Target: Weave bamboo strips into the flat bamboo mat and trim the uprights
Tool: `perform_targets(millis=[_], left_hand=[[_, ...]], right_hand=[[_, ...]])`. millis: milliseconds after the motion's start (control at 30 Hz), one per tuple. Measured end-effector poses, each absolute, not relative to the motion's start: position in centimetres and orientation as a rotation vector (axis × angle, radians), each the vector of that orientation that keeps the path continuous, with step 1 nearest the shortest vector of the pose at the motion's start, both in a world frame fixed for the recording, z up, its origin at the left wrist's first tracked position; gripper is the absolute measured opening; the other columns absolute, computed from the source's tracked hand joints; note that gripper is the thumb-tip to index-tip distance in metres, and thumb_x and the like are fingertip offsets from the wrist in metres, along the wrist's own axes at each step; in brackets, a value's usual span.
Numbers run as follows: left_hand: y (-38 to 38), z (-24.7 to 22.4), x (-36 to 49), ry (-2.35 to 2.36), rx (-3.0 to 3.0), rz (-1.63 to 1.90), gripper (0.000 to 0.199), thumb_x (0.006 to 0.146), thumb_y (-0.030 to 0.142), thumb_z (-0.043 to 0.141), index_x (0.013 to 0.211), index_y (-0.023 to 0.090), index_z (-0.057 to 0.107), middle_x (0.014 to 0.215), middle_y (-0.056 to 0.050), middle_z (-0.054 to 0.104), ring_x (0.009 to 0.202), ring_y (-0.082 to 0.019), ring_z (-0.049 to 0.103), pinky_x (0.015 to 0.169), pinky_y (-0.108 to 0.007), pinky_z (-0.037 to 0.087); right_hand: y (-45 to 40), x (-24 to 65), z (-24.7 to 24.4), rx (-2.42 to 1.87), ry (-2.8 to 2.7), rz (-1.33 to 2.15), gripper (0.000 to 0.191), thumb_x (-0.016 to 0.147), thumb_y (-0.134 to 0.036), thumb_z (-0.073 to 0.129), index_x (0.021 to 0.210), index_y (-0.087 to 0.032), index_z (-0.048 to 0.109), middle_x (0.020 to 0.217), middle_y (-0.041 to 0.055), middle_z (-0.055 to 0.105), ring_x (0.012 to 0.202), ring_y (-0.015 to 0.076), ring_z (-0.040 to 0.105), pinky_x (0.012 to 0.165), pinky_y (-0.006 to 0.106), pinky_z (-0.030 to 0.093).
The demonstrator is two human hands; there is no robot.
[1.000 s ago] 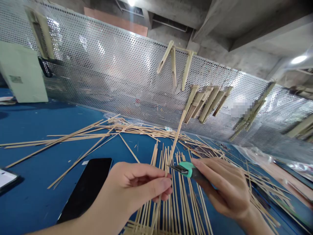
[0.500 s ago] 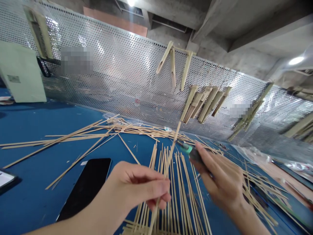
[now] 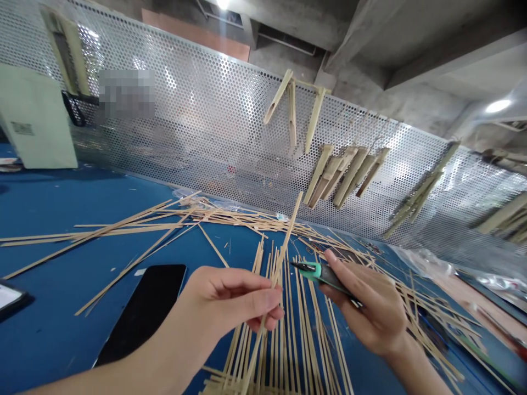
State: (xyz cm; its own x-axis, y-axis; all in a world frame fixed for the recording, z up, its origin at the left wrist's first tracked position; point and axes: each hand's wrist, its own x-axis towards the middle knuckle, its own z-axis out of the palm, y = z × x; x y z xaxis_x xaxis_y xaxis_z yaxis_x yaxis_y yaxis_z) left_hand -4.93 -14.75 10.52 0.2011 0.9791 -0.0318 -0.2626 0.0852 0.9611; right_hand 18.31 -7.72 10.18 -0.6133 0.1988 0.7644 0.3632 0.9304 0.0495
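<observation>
Between thumb and fingers, my left hand [image 3: 242, 304] pinches a thin bamboo strip [image 3: 293, 219], which slants up and away from me. My right hand [image 3: 366, 307] is wrapped round a utility knife [image 3: 325, 274] with a dark handle and a green front end. Its dark tip points left, close beside the strip, and I cannot tell whether it touches. Below both hands many bamboo strips [image 3: 307, 323] lie side by side, crossed by others at the bottom edge, like an open weave.
A black phone [image 3: 144, 307] lies left of my left forearm on the blue table [image 3: 119, 203]. Loose bamboo strips [image 3: 230, 216] are piled along the back and right. Behind stands a perforated metal panel [image 3: 206, 126] hung with bamboo pieces [image 3: 349, 173]. A pale green box [image 3: 41, 120] stands far left.
The knife has come down along the strip, nearer my left hand, and its tip now points more level to the left. My left hand still pinches the strip, shifted slightly up and left.
</observation>
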Motion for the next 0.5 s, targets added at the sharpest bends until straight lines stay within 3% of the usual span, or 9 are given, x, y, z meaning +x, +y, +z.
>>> perform_targets(millis=[100, 233, 500], left_hand=[[-14.76, 10.6, -4.78, 0.868, 1.038, 1.15, 0.013, 0.071, 0.032, 0.078, 0.065, 0.021, 0.076, 0.059, 0.001, 0.067, 0.057, -0.009, 0.057, 0.058, -0.017, 0.048], [-14.9, 10.5, -4.81, 0.861, 1.009, 1.159, 0.011, 0.071, 0.032, 0.078, 0.067, 0.022, 0.077, 0.059, 0.001, 0.068, 0.057, -0.008, 0.059, 0.058, -0.016, 0.048], [-15.04, 10.64, -4.81, 0.881, 1.014, 1.149, 0.011, 0.071, 0.031, 0.078, 0.067, 0.021, 0.078, 0.06, 0.002, 0.07, 0.059, -0.009, 0.06, 0.057, -0.016, 0.047]], right_hand=[[-8.05, 18.1, 10.25, -0.47, -2.256, -0.052, 0.063, 0.09, -0.01, 0.051, 0.147, -0.031, 0.036, 0.072, -0.0011, 0.066, 0.06, 0.0144, 0.061, 0.052, 0.026, 0.047], [-8.32, 18.0, 10.14, -0.502, -2.231, 0.201, 0.058, 0.091, -0.012, 0.053, 0.143, -0.034, 0.042, 0.072, -0.003, 0.066, 0.053, 0.0108, 0.053, 0.05, 0.023, 0.045], [-8.47, 17.38, 10.39, -0.447, -2.246, 0.38, 0.056, 0.089, -0.012, 0.055, 0.139, -0.036, 0.047, 0.074, -0.0034, 0.068, 0.053, 0.0105, 0.057, 0.049, 0.023, 0.045]])
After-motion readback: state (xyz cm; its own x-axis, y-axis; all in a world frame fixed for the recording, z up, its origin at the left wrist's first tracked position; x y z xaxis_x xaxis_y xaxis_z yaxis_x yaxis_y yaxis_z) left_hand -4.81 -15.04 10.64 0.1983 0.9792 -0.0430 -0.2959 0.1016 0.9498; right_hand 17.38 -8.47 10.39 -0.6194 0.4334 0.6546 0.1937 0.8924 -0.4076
